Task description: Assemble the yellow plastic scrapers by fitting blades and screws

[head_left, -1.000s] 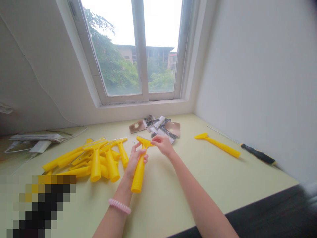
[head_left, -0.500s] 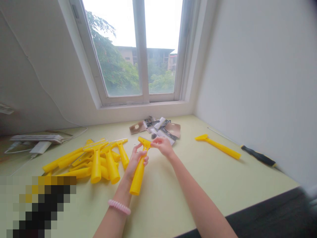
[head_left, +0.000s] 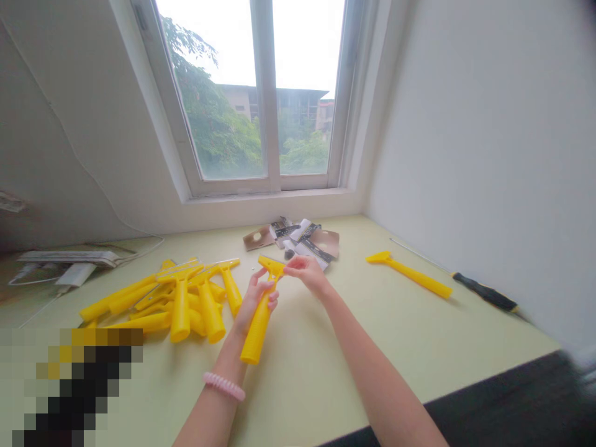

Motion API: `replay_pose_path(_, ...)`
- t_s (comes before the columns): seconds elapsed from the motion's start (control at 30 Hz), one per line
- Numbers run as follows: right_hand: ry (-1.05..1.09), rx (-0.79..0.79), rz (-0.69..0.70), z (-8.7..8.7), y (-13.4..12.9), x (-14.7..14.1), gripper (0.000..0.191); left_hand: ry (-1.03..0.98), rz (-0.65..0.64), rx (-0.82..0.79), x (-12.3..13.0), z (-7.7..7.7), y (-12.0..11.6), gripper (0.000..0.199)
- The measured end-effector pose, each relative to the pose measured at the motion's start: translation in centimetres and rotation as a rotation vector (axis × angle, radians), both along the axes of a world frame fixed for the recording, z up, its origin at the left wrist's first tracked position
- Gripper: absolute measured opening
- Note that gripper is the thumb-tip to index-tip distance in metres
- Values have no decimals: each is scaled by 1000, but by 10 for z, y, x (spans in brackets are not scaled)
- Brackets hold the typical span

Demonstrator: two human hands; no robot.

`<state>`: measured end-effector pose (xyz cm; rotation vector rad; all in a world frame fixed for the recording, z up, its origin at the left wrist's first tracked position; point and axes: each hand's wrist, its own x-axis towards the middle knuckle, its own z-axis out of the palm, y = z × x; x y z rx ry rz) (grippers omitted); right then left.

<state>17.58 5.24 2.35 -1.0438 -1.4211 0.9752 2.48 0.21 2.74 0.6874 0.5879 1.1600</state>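
A yellow scraper [head_left: 259,326] with a wide head and a thin metal edge is tilted over the table, its handle toward me. My left hand [head_left: 255,299] wraps round its neck just below the head. At the right end of that head, the fingertips of my right hand [head_left: 307,273] are pinched together and touch it. Whatever is between those fingertips is too small to make out. To the left lies a pile of similar yellow scrapers [head_left: 179,310], several with metal edges showing.
Torn cardboard packaging [head_left: 316,251] lies at the back below the window. On the right are another yellow scraper [head_left: 414,276] and a screwdriver [head_left: 484,292] with a black handle and long shaft. A white power strip [head_left: 69,259] with cables sits at far left.
The lower end of the held scraper's handle has shifted slightly left. Both hands stay at its head and neck, with the same grip.
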Motion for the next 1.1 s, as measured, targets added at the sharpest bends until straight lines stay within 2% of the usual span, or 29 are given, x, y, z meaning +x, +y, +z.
replay_pose_path(0.17, 14, -31, -43, 2, 2, 0, 23, -21, 13, -21, 0, 1, 0, 43)
replay_pose_path(0.27, -77, -28, -152, 4, 2, 7, 26, -13, 50, -34, -1, 2, 1, 44)
replay_pose_path(0.33, -294, 3, -246, 6, -3, 15, 21, 17, 96, -25, -1, 1, 2, 43)
replay_pose_path(0.47, -864, 21, -369, 8, -26, 31, 11, 74, 189, -2, -2, -3, 4, 39)
replay_pose_path(0.53, -1015, 5, -411, 7, -38, 35, 13, 91, 210, 2, -3, -4, 5, 39)
replay_pose_path(0.63, -1129, -28, -414, 3, -47, 36, 13, 112, 219, 1, -3, -5, 5, 39)
replay_pose_path(0.87, -1058, 17, -402, -2, -42, 37, 13, 167, 221, -12, -5, -11, 11, 41)
replay_pose_path(1.03, -699, 58, -445, 6, -38, 46, 13, 228, 227, -7, -7, -15, 14, 45)
replay_pose_path(1.1, -541, 139, -466, 11, -39, 49, 16, 234, 223, -4, -6, -14, 13, 45)
